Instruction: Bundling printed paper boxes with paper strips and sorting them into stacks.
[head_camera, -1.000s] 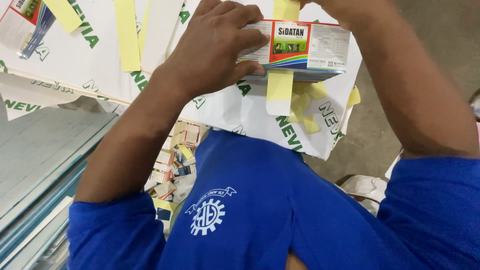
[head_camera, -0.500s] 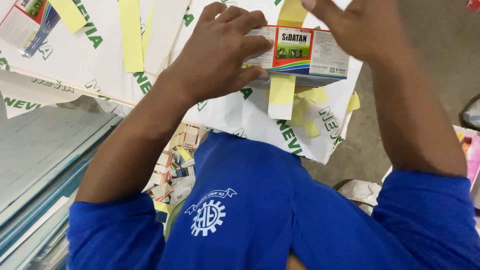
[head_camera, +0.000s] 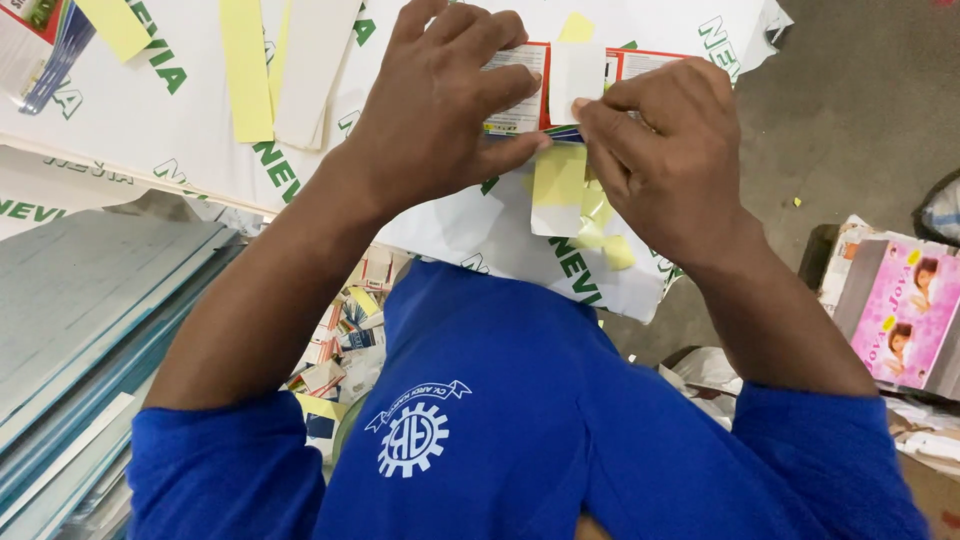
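Head view: both hands on a small printed carton, held above white printed sheets.
Left hand (head_camera: 440, 110) wraps the small carton (head_camera: 520, 90) from the left, fingers closed on it. Right hand (head_camera: 665, 160) pinches a white strip (head_camera: 577, 75) against the carton's face, yellow backing strip (head_camera: 560, 180) hanging below. Grey boards (head_camera: 90, 300) at left, pink box (head_camera: 905, 310) at right.
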